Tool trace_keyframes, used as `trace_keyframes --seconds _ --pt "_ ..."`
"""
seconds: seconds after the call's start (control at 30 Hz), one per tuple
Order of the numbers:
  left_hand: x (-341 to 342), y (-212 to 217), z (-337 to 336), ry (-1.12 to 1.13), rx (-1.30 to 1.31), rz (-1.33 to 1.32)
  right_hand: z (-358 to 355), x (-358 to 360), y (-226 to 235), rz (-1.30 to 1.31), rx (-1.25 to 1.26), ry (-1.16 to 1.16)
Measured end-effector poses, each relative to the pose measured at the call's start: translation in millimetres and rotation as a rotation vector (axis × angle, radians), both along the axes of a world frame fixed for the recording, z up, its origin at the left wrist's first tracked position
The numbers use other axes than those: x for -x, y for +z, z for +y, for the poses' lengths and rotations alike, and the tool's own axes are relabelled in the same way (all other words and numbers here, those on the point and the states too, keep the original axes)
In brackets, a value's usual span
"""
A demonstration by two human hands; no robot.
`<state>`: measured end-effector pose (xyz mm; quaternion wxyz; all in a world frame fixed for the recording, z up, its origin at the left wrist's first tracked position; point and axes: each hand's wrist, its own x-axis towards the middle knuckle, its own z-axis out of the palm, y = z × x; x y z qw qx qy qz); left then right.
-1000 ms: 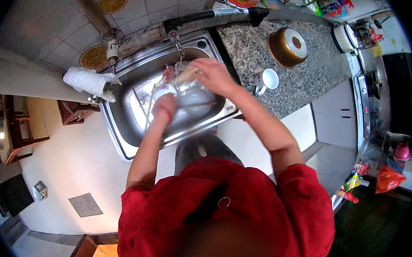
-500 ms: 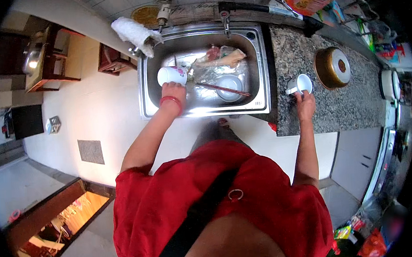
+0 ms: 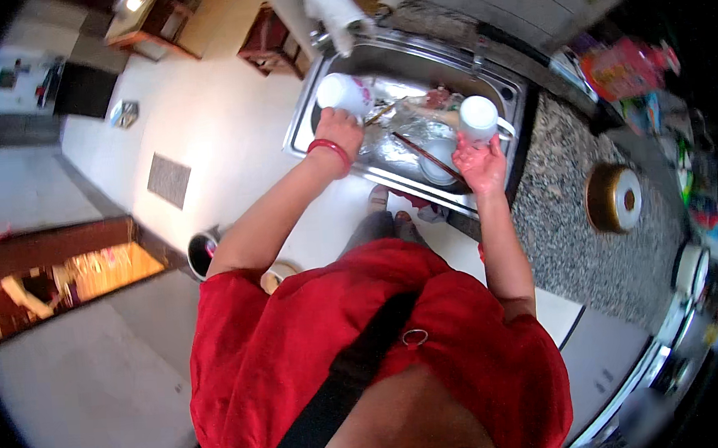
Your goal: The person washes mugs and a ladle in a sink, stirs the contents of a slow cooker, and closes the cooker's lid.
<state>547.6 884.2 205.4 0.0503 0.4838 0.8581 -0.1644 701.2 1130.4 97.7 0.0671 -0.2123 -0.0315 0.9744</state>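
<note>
My left hand (image 3: 339, 131) has its fingers wrapped round the near side of a white bowl (image 3: 342, 94) with a pink flower print, tilted at the sink's left end. Over the right end, my right hand (image 3: 482, 164) holds a white mug (image 3: 478, 118) from below, its handle toward the right. Between them in the steel sink (image 3: 405, 50) lie chopsticks (image 3: 426, 154), a pale round dish (image 3: 440, 162) under them, and a clear plastic bag (image 3: 422, 120) near something reddish. What the bag holds is hard to make out.
On the speckled counter (image 3: 558, 210) to the right sits a gold-brown pot (image 3: 613, 198). A faucet (image 3: 478, 57) rises behind the sink, and a white towel (image 3: 336, 9) hangs at its far left. A pink container (image 3: 627, 70) stands at the back right.
My right hand has carried the mug from the counter to over the sink's right end, and the mug is turned differently. My left hand stays at the bowl. The whole view has rotated.
</note>
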Motion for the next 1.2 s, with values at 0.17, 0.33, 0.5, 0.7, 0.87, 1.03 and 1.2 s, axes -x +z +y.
trace_keyframes --seconds 0.17,0.33,0.5,0.7,0.87,1.03,1.2 --pt "-13.4 -44.8 -36.4 0.098 -0.675 0.008 -6.3 6.7 -19.2 -0.045 -0.017 0.077" --pt "-67.2 -60.7 -100.1 0.725 -1.092 -0.287 -0.9 11.5 -43.5 -0.165 -0.015 0.203" --pt "-138.3 -89.5 -219.5 1.63 -1.153 -0.485 -11.2 30.0 -41.9 -0.167 -0.118 0.314" --pt "-251.2 -158.6 -385.2 1.895 -0.234 -0.278 -36.8 62.1 -44.9 -0.036 -0.006 0.308" --pt "-303.2 -166.9 -460.7 2.003 0.191 -0.504 -83.8 83.7 -46.2 0.099 -0.038 0.332" --pt "-321.9 -190.0 -516.7 2.133 0.103 -0.63 -163.3 117.2 -12.0 -0.446 -0.469 0.07" --pt "-390.9 -282.6 -583.0 2.34 -0.727 -0.941 -240.2 141.1 12.4 -0.837 -2.083 0.175"
